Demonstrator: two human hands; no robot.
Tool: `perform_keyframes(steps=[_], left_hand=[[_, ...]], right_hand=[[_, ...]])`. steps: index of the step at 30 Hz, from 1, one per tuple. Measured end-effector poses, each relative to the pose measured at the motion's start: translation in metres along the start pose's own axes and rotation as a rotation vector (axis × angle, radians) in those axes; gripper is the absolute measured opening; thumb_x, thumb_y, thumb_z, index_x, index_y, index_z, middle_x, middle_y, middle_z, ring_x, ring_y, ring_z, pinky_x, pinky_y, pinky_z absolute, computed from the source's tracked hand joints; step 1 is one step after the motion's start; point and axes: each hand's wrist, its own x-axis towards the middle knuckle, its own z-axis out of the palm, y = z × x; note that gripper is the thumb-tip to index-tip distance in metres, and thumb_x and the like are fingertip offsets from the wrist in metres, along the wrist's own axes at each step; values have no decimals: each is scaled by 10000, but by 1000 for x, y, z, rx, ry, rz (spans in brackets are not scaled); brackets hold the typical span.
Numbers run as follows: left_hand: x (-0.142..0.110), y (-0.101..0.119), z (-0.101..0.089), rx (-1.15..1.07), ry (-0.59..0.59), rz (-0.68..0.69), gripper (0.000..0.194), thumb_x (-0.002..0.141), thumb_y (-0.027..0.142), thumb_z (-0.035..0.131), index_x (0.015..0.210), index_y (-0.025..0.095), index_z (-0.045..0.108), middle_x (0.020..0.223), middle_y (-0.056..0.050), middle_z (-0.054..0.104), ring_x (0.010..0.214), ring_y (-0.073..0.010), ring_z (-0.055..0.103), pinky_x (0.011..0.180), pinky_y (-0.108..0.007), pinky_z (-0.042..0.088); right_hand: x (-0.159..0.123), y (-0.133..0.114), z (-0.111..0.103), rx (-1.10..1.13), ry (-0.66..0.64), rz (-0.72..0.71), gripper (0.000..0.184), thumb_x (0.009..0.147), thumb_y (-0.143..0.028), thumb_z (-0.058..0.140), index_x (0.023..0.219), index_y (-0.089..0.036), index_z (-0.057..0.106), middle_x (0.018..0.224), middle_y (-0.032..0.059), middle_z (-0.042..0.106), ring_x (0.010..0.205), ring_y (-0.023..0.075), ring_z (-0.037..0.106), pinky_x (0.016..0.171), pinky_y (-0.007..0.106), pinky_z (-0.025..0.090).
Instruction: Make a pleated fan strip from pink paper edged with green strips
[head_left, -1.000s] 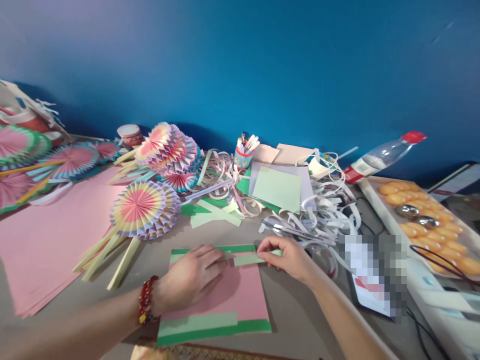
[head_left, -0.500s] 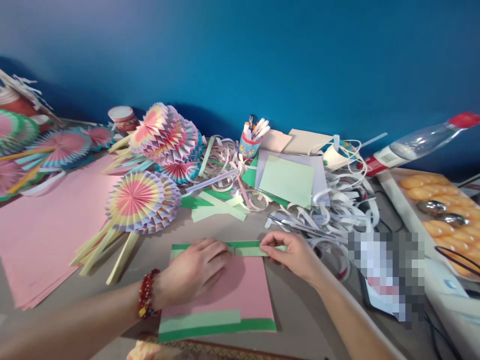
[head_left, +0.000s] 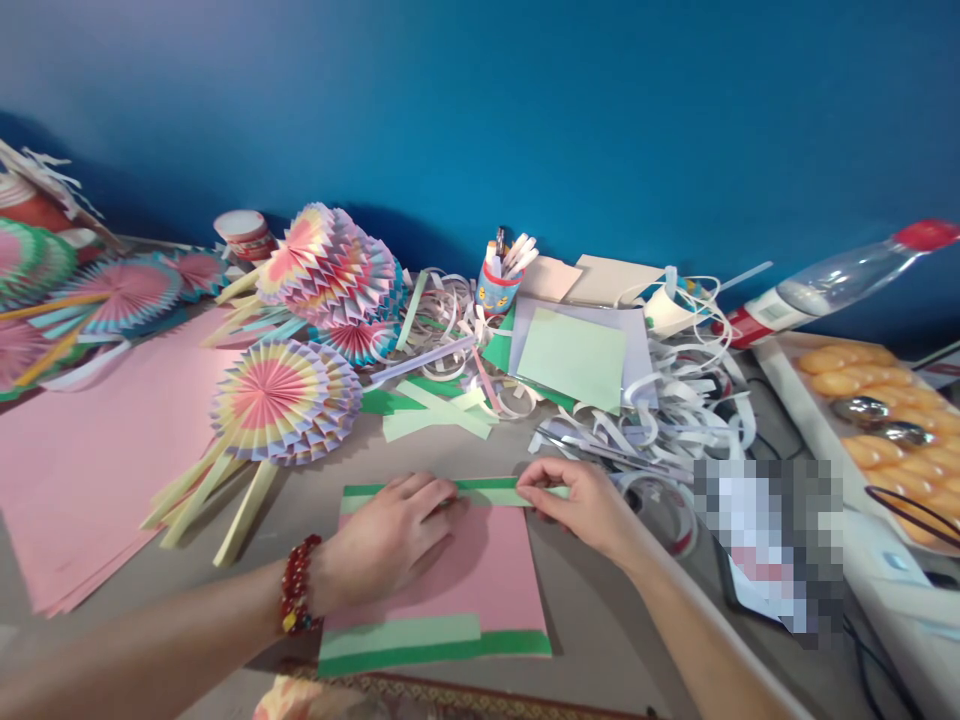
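Strip | between left grip, laid flat, and right grip, pinching it near end | along pink sheet

I see a grey-brown table. A pink sheet with green edges lies under the left hand. Left of that hand — big pink papers and a folded paper fan. Past the right hand are curly white strips — and right of it, a tray.
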Motion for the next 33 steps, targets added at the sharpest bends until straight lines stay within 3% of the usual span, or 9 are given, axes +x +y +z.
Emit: perform_keyframes(steps=[8,19,23,28,33], left_hand=[[1,2,1,67,-17,6,316,992,199,456,1294,166,545,1145,-96,571,952,-223,525,835,-365,484],[4,6,-2,132,-75,4,281,978,179,478,1245,152,563,1147,-95,568,940,-232,530,830,-384,485],[3,7,-1,160,-79,4,286,974,178,488,1250,158,559,1162,-97,559,963,-231,530,850,-380,477],[2,6,0,173,-74,7,281,968,172,495,1241,166,562,1160,-99,558,956,-227,532,847,-375,473],[3,6,-1,147,-69,9,267,967,162,493,1225,170,562,1170,-99,559,973,-232,534,857,-382,467]], right_hand=[[0,1,0,-41,7,-17,157,850,-350,605,832,-205,664,729,-18,656,562,107,616,423,173,358],[0,1,0,-69,7,-13,161,850,-362,598,828,-214,659,743,-19,672,547,109,602,446,192,375],[-1,1,1,-134,43,-55,136,852,-341,594,830,-223,656,769,-21,688,571,115,608,518,211,417],[-4,-3,1,-238,93,-139,66,838,-287,603,824,-239,647,806,-23,703,761,153,656,695,240,453],[-4,-7,3,-298,107,-141,48,827,-272,595,814,-245,633,804,-19,704,766,165,653,713,257,438]])
